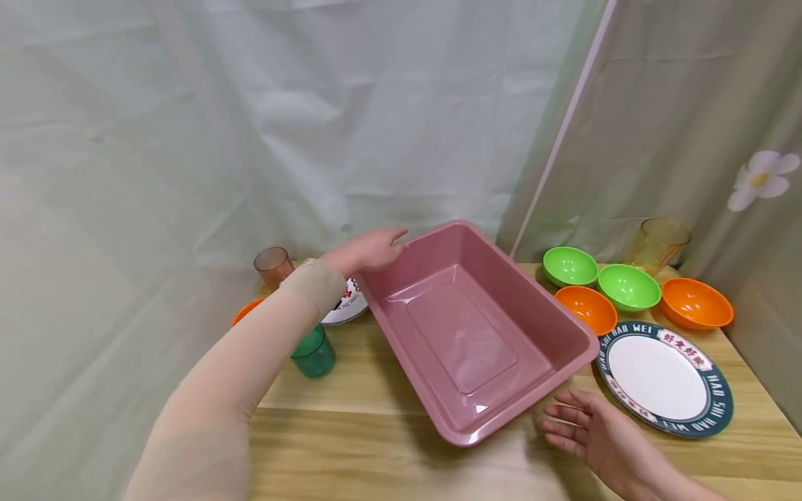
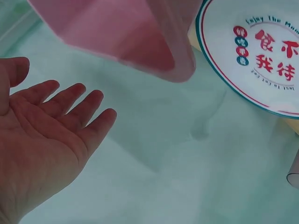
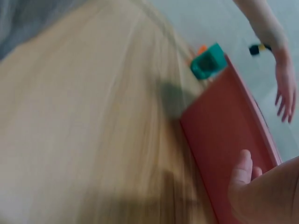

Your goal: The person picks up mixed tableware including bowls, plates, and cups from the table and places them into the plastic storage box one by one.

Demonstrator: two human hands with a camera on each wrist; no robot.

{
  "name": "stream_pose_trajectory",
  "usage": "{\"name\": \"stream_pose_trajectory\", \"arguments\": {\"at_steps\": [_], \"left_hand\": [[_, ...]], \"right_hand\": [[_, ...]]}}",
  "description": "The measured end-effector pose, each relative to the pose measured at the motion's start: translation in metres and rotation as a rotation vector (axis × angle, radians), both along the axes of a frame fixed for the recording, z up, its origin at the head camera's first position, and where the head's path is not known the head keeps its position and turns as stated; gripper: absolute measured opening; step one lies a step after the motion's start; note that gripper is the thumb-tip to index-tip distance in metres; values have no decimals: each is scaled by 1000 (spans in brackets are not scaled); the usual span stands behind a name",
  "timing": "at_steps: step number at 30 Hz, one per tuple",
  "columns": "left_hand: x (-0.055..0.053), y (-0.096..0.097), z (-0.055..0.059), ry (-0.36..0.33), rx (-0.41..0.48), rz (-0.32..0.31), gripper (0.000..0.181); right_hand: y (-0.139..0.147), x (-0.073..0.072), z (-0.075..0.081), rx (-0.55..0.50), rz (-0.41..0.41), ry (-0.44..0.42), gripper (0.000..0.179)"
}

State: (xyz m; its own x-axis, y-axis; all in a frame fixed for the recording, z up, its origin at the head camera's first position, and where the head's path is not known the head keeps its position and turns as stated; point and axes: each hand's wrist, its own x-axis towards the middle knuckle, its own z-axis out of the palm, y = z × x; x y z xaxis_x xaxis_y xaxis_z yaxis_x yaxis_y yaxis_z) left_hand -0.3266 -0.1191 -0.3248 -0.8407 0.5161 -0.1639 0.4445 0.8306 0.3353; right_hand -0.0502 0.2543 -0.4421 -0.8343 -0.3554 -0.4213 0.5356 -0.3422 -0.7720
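A pink rectangular plastic basin (image 1: 464, 341) stands skewed in the middle of the table, with nothing inside. By its far left rim my left hand (image 1: 371, 250) reaches out; in the left wrist view its fingers (image 2: 96, 133) are spread and apart from the basin. My right hand (image 1: 598, 435) is beside the near right corner, palm facing the basin, fingers loosely extended and holding nothing. In the right wrist view its thumb (image 3: 241, 168) overlaps the basin's outer wall.
On the right are two green bowls (image 1: 570, 266), two orange bowls (image 1: 697, 303), a yellowish clear cup (image 1: 658, 245) and a green-rimmed plate (image 1: 658, 379). Left of the basin sit a teal cup (image 1: 315, 353), a brownish cup (image 1: 273, 267), a white plate (image 2: 261, 60) and something orange (image 1: 246, 311).
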Motion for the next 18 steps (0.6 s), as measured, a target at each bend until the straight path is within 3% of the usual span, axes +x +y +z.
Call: {"name": "stream_pose_trajectory", "arguments": {"at_steps": [8,14,18], "left_hand": [[-18,2,-3,-49,-37,86,58],[-21,0,-12,-85,-52,134,57],[-22,-1,-16,-72,-75,145,54]], "right_hand": [[-18,3,5,52,-11,11,48],[-30,7,7,73,-16,2,44],[-39,7,10,101,-35,11,40]]}}
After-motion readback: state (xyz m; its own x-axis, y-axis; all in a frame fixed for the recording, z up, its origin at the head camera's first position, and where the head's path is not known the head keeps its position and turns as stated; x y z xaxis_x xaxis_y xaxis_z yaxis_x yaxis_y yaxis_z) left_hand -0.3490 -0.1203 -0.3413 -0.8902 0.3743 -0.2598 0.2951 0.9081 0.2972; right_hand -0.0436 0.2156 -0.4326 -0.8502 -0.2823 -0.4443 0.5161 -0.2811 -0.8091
